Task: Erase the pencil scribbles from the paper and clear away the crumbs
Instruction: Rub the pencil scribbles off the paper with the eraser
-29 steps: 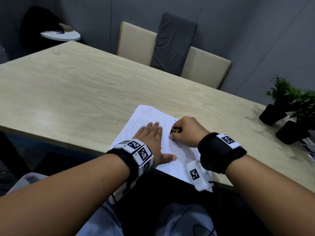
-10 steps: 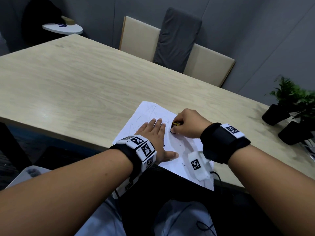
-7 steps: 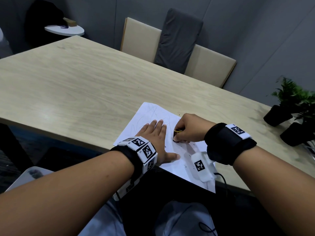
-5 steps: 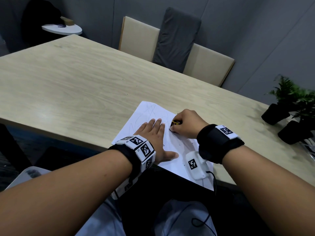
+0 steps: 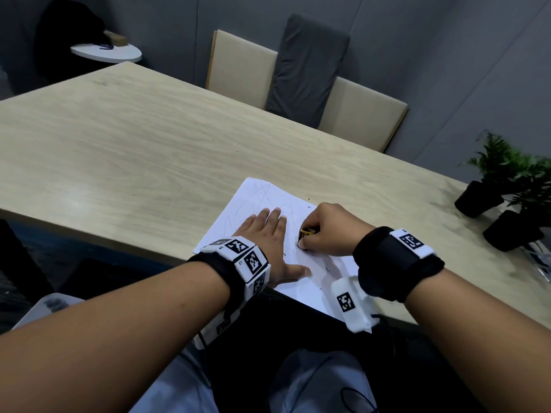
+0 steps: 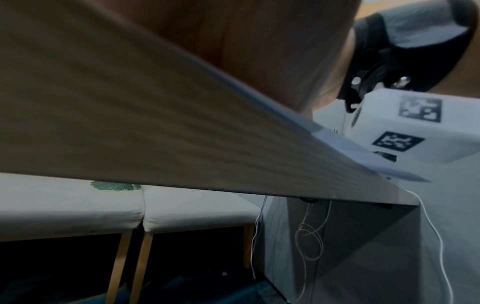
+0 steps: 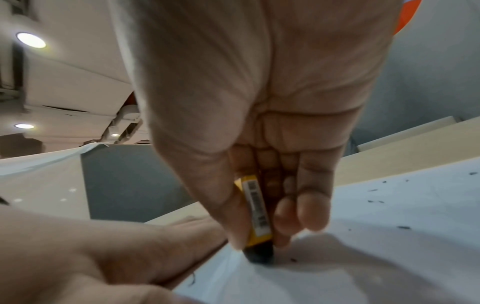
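Pinching eraser (image 7: 257,222) upright in right hand (image 5: 331,231), left hand (image 5: 268,236) flat, fingers straight, on paper (image 5: 310,281)

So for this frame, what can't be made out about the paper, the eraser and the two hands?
- Paper under the left hand: head view, scribbles there are hidden by the palm.
- Left hand's fingers: left wrist view, cut off by the table edge.
- Eraser: head view, mostly buried in the right hand.
- Crumbs: head view, too small to count.
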`<state>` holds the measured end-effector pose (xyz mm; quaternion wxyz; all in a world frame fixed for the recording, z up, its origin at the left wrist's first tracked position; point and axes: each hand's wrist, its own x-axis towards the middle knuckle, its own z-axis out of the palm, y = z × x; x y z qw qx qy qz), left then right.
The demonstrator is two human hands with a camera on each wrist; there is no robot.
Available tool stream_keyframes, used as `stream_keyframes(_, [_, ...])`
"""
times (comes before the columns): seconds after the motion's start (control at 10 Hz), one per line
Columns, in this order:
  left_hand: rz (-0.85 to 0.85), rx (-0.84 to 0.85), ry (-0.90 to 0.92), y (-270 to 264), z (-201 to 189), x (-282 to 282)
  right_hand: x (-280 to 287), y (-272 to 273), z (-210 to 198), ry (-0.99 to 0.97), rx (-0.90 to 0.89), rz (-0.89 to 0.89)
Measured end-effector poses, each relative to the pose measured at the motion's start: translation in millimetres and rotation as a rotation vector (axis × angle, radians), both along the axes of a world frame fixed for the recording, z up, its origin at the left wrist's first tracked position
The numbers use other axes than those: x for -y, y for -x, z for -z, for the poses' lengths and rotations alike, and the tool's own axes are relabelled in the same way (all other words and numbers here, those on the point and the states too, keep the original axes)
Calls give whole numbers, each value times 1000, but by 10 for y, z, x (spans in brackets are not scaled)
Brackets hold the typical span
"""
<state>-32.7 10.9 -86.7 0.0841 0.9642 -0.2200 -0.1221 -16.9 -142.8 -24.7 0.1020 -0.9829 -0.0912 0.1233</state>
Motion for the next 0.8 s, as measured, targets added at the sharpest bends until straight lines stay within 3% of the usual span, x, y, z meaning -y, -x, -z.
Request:
stream_keyframes(0.1, [-5, 5, 3, -5, 5, 0, 30, 9, -60, 21, -71, -15])
stream_keyframes(0.3, [3, 2, -3, -5, 6, 2, -39, -187, 85, -89, 163, 114])
stream_keyframes(0.5, [4, -1, 3, -18, 16, 1, 20, -128, -56, -6, -78, 31])
stream_keyframes(0.7, [4, 8, -5, -7, 8, -5, -132, -239, 25, -65, 126, 91])
stream_keyframes(0.8, [6, 2, -4, -8, 0, -5, -131, -198, 23, -42, 92, 69])
